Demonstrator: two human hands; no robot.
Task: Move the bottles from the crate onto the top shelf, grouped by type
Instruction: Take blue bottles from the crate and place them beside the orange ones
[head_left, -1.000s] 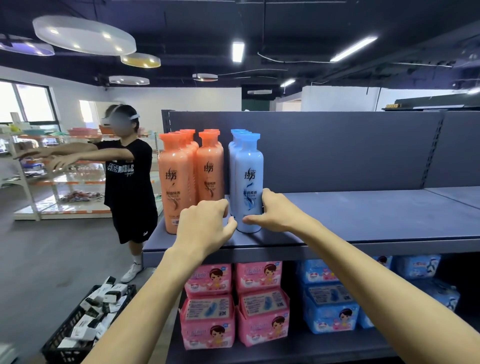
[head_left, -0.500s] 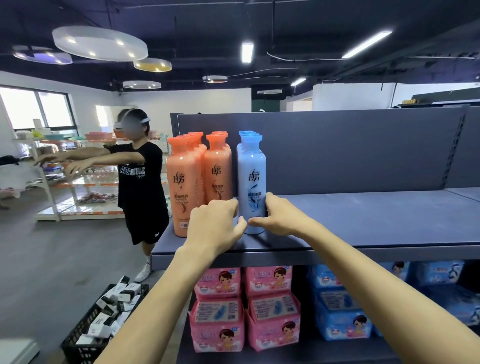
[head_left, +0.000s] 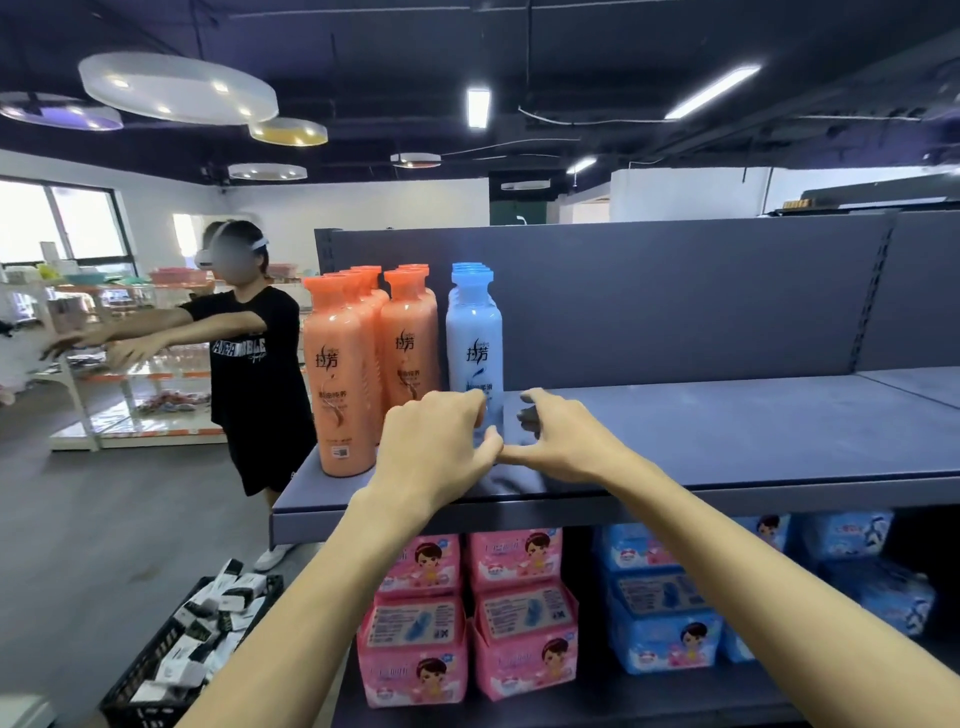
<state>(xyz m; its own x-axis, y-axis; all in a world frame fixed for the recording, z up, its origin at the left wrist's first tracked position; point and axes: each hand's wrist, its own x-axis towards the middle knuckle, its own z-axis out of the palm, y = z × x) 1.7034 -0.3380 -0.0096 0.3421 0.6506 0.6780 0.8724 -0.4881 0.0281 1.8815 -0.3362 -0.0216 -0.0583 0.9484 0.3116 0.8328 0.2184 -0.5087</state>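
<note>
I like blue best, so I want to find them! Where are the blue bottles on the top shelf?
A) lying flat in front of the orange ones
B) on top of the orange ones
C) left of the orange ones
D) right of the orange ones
D: the blue bottles stand upright just right of the orange bottles on the top shelf.

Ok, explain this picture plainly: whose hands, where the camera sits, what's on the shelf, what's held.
There is no machine: one camera worn on a person's head looks forward and down, so both arms are the wearer's own. On the grey top shelf stand orange bottles in two rows and, right of them, a row of blue bottles. The left hand covers the front one's base; whether it grips is unclear. The right hand sits beside that bottle, loosely curled, holding nothing. Below are pink packs and blue packs; a black crate sits on the floor.
</note>
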